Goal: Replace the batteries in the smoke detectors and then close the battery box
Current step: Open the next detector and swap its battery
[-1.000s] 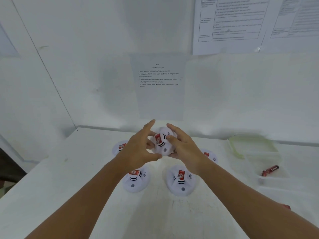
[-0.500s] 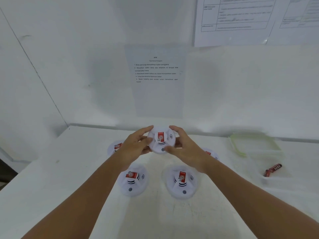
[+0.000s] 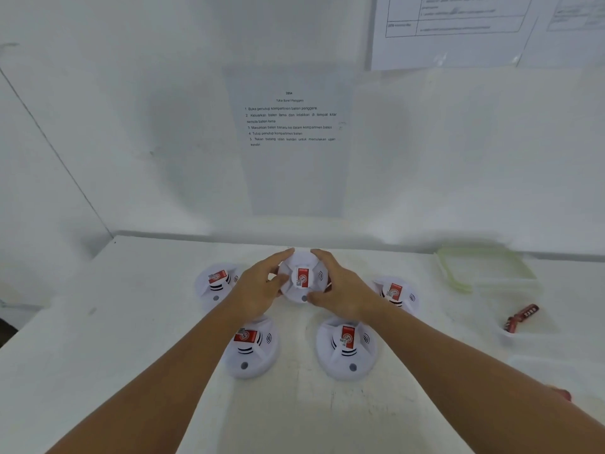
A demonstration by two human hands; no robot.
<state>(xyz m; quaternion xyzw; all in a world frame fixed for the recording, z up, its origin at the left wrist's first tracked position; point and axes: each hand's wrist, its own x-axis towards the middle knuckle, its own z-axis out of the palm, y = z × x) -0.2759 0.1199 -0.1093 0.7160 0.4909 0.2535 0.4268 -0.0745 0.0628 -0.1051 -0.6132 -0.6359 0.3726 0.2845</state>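
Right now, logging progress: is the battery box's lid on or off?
Off. The green-rimmed lid lies beside the clear battery box, which stands open.

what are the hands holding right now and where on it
Both hold the middle smoke detector by its round rim: the left hand curls round its left edge, the right hand round its right edge. Its red label faces the camera.

The detector [image 3: 302, 279] between both hands looks like smooth white plastic with a glossy red sticker [image 3: 303, 277], same as the four others around the wrists. Table [image 3: 98, 355] under the arms is matt white, a bit scuffed. Right of the right hand there's a clear plastic box [image 3: 523, 322] with a greenish see-through lid [image 3: 484, 267]. Sheets [image 3: 291, 139] on the wall ahead are plain paper.
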